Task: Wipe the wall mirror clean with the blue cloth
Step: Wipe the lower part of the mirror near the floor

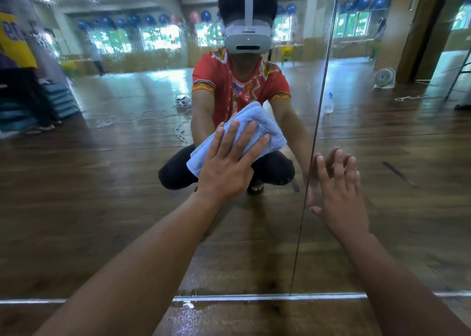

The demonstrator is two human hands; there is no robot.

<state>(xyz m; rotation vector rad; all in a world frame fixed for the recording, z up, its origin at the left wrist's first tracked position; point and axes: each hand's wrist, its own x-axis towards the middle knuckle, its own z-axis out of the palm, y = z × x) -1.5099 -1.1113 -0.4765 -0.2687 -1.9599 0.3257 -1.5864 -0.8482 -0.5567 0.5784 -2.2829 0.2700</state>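
The fingers (230, 138) of the left hand (226, 167) lie straight and a little spread, pressing flat on the blue cloth (260, 118) and holding it against the wall mirror (102, 183). The cloth is folded into a thick pad set at a slant, its upper end past the fingertips and its lower corner sticking out left of the palm. It sits on the left panel, near the vertical seam (314, 142) where the 2 panels meet, well above the mirror's bottom edge.

The right hand (341, 198) is bare — its fingers (339, 169) are straight and fanned apart, the tips meeting their own reflection on the glass just right of the seam. Both forearms reach up from the lower corners.

In the glass, a crouching person in a red patterned shirt wears a white headset (246, 39). A spray bottle (329, 104) and a small fan (384, 78) stand reflected on the wooden floor. Droplets speckle the upper glass, and the floor strip (204, 314) below the bottom edge looks wet.
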